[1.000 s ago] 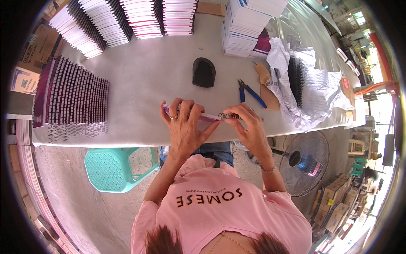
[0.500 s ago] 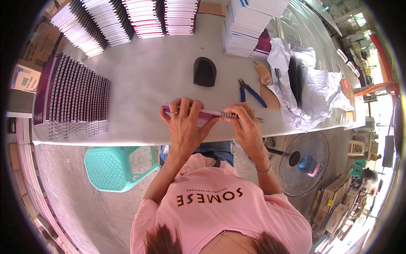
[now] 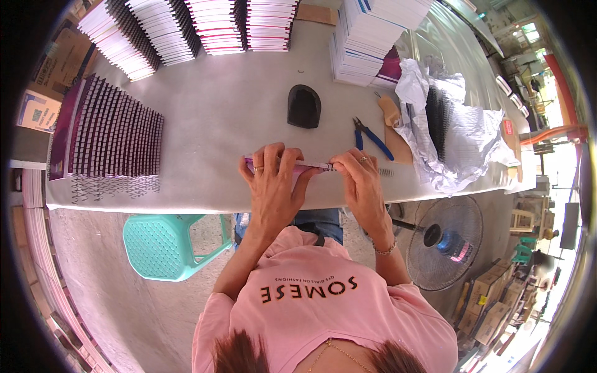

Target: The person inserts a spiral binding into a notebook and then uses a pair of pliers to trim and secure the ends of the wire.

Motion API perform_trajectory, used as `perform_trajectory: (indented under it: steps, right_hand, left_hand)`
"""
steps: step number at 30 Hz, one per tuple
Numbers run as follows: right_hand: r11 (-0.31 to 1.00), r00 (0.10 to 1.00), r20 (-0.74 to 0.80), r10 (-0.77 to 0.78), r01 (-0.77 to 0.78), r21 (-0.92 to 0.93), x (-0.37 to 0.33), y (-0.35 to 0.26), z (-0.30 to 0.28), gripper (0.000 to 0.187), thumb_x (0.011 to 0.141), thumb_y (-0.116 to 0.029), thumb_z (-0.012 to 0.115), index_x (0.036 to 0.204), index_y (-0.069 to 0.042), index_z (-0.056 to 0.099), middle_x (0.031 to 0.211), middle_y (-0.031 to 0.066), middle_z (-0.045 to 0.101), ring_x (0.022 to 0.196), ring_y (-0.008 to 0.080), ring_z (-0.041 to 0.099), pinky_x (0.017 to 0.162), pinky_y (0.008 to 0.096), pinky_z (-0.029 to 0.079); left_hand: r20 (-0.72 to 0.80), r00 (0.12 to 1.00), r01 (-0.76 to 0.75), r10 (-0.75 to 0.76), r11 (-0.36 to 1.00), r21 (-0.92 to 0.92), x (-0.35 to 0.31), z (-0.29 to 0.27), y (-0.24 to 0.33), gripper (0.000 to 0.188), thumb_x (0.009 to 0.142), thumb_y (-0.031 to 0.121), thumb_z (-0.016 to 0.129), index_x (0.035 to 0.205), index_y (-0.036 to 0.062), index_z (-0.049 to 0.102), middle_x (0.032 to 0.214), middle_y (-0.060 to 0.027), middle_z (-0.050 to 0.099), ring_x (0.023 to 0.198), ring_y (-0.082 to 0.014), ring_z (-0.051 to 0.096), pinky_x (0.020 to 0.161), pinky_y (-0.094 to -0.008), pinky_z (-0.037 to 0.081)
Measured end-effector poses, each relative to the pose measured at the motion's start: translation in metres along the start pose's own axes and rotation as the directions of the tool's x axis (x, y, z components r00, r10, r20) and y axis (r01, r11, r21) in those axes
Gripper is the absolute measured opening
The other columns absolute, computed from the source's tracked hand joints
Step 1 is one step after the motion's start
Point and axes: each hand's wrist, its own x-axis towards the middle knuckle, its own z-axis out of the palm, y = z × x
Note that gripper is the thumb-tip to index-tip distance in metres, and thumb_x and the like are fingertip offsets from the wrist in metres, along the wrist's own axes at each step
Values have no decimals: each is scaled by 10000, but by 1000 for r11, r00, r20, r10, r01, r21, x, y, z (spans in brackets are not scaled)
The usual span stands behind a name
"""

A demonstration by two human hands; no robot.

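Observation:
A thin purple notebook (image 3: 316, 165) stands on edge near the table's front edge, with my left hand (image 3: 272, 183) wrapped over it, fingers behind and thumb in front. At the notebook's right end, my right hand (image 3: 362, 186) is closed in a pinch on a dark spiral binding wire (image 3: 387, 173). One end of the wire meets the notebook's corner; the other pokes out to the right of my fingers. My fingers hide the middle of the wire. How far it runs into the notebook's holes cannot be made out.
Blue-handled cutters (image 3: 376, 142) and a black holder (image 3: 304, 107) lie beyond my hands. Crumpled white paper (image 3: 476, 118) with dark coils lies right. Bound purple notebooks (image 3: 115, 133) are stacked left; more stacks (image 3: 267, 25) stand behind. Below are a green stool (image 3: 163, 247) and a fan (image 3: 444, 239).
My right fingers have shifted along the wire toward the notebook's corner, so less wire shows between them and the notebook. My left hand keeps its hold, nearly unmoved.

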Motion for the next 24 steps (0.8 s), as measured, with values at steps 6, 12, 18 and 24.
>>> perform_trajectory:
  steps: [6, 12, 18, 24]
  right_hand:
    - [1000, 1000, -29, 4, -4, 15, 4, -4, 5, 137, 873, -29, 603, 1009, -48, 598, 956, 125, 611, 947, 329, 563, 868, 424, 393]
    - [1000, 998, -58, -9, 8, -28, 6, -4, 14, 140, 873, -61, 624, 1010, -54, 598, 950, 117, 616, 917, 329, 569, 851, 421, 401]
    - [997, 999, -30, -31, 29, -65, 8, -14, 15, 113, 880, -77, 630, 988, -52, 607, 921, 115, 611, 876, 332, 566, 819, 422, 409]
    - [977, 977, 214, 12, -57, 205, 31, 2, 11, 176, 856, -112, 682, 1010, -57, 617, 1137, 139, 595, 1056, 337, 561, 936, 420, 407]
  left_hand:
    - [-152, 983, 70, -104, 975, -211, -3, 3, -11, 497, 759, 144, 804, 1164, 87, 522, 1213, -173, 410, 1151, -345, 401, 952, -466, 342]
    - [-241, 952, 102, -188, 938, -330, -8, 14, -19, 686, 747, 162, 833, 1276, 44, 411, 1250, -221, 366, 1219, -375, 343, 963, -485, 368]
    - [-154, 974, 101, -166, 927, -362, -12, 18, -24, 685, 747, 195, 836, 1238, 34, 386, 1189, -180, 385, 1161, -364, 376, 977, -464, 355]
    - [-92, 995, 4, -48, 901, -433, -1, -8, -61, 713, 688, 208, 864, 1198, 12, 406, 1136, -144, 453, 1084, -368, 402, 923, -466, 382]
